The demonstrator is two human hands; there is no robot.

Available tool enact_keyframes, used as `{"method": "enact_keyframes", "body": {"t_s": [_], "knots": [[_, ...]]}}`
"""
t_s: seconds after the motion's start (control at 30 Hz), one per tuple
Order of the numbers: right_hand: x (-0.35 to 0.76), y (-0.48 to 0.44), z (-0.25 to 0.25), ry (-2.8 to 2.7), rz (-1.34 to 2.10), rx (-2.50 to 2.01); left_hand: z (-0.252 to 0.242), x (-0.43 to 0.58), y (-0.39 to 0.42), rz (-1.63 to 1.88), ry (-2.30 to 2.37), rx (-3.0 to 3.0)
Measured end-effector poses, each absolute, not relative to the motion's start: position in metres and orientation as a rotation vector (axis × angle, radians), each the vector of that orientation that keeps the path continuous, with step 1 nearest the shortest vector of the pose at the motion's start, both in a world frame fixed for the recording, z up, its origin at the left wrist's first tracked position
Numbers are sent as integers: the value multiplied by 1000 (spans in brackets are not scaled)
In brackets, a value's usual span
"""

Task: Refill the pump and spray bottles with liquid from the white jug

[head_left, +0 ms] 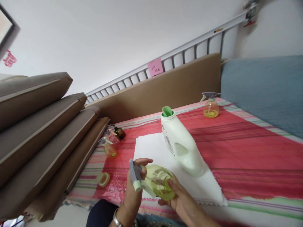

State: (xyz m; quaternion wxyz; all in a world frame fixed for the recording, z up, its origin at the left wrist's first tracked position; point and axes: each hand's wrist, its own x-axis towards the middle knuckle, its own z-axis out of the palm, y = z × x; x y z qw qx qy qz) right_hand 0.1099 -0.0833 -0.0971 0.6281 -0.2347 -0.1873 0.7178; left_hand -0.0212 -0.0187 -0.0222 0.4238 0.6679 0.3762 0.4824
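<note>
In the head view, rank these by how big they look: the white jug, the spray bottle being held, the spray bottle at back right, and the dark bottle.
1. White jug
2. Held spray bottle, though nearness to the camera enlarges it
3. Back-right spray bottle
4. Dark bottle

Between the left hand (131, 184) and right hand (178, 193) — a rounded, transparent yellow plastic spray bottle (159, 180), smooth and glossy. Beyond the hands — a pale-green plastic handled jug (184, 135), smooth, satin-finished; beneath it, a matt white zigzag-edged sheet (147, 145). Behind the left hand, a silver-coloured metal bangle (115, 217), polished.
</note>
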Motion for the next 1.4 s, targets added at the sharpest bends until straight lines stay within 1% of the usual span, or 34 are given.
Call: {"method": "enact_keyframes", "body": {"t_s": [0.2, 0.47, 0.7, 0.93, 1.03, 1.1, 1.3, 1.4], "knots": [[109, -81, -100, -465, 1641, -567, -37, -19, -15, 1218, 779, 1325], [115, -87, -95, -575, 1757, -370, -34, -19, -6, 1245, 695, 1180], [101, -85, -115, -549, 1872, -251, -29, -20, -7, 1201, 716, 1139], [102, -82, -122, -317, 2262, -129, -19, -14, -13, 1114, 692, 1159], [102, -81, -119, -291, 2347, -163, -17, -12, -15, 1117, 717, 1165], [100, -82, -117, -275, 2311, -217, -19, -11, -15, 1144, 763, 1185], [96, -93, -109, -485, 1934, -299, -18, -9, -13, 1209, 905, 1368], [97, -92, -114, -534, 1903, -306, -11, -6, -14, 1169, 873, 1373]]}}
